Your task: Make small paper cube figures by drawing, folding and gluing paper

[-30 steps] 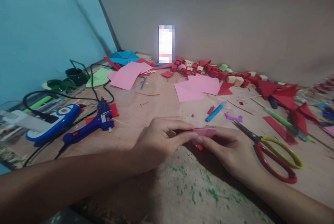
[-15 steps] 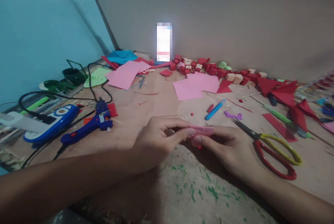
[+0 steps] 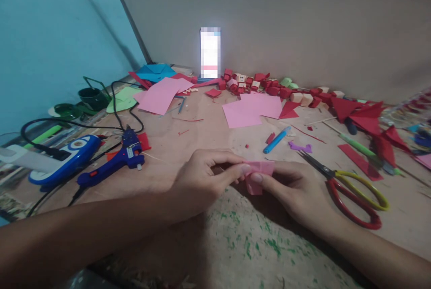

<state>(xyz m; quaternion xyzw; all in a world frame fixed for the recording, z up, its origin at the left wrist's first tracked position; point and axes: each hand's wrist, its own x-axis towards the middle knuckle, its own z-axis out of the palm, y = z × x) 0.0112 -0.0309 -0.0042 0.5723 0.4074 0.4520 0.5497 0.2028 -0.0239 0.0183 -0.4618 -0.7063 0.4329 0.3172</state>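
A small folded pink paper (image 3: 257, 186) is held between both hands above the near middle of the table. My left hand (image 3: 210, 177) pinches its left edge between thumb and fingers. On the right side, my right hand (image 3: 286, 186) grips it with the thumb in front and the fingers behind. A flap of the paper hangs down between the two thumbs. Scissors (image 3: 332, 174) with red and yellow handles lie just right of my right hand. Beyond the hands are a blue pen (image 3: 277, 140) and a purple paper piece (image 3: 301, 146).
A blue glue gun (image 3: 116, 163) and a blue-white power strip (image 3: 65, 161) with black cables lie at left. Pink sheets (image 3: 240, 114), red folded papers (image 3: 367, 120) and a lit phone (image 3: 210, 53) are farther back, near several small red paper pieces (image 3: 274, 90).
The pink paper now shows more of its face, with a flap hanging lower between the thumbs. Both hands keep their hold. The view has shifted slightly.
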